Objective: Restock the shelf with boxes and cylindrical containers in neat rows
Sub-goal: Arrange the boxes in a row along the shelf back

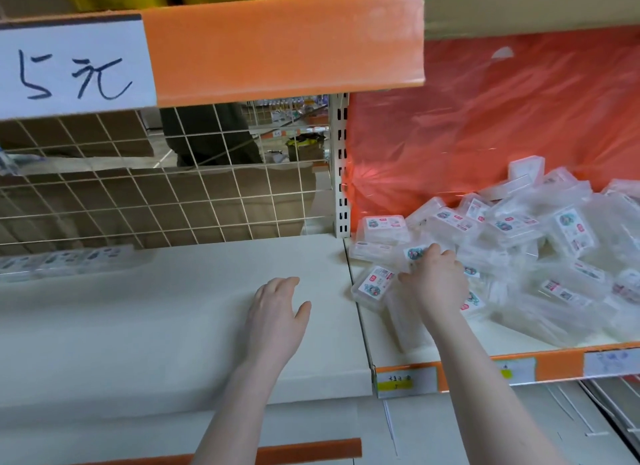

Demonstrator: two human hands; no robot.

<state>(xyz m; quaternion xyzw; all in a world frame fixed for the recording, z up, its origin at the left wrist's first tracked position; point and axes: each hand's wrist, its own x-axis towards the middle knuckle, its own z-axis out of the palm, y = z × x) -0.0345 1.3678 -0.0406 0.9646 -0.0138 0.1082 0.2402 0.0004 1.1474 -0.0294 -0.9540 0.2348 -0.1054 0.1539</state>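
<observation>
Head view looks down on a cream shelf (173, 319) in a shop, split by a white slotted upright (340, 167). On the section to the right of that upright lies a loose heap of clear plastic boxes (512, 243) with small printed labels, tumbled over one another at all angles against a red plastic sheet (485, 118) that hangs behind them. Nothing in that heap stands in a row.

The right hand (438, 281) reaches into the near left edge of the heap, palm down, fingers bent among the boxes. Its fingertips touch a box with a blue and white label (415, 253), but whether the grip has closed on that box or only rests on it I cannot tell, since the fingers hide the contact. Another labelled box (374, 286) lies just beside the hand on its left, tilted.

The left hand (277, 312) is over the bare left section, palm down, fingers slack and spread, its grip released and empty. At the far left of that section, against the white wire mesh back (173, 194), a short line of the same kind of boxes (65, 260) lies flat in a row, blurred.

Above hangs an orange shelf edge (284, 49) bearing a white handwritten price card (72, 70). Orange strips with small tags (405, 381) run along the front of the right section.
</observation>
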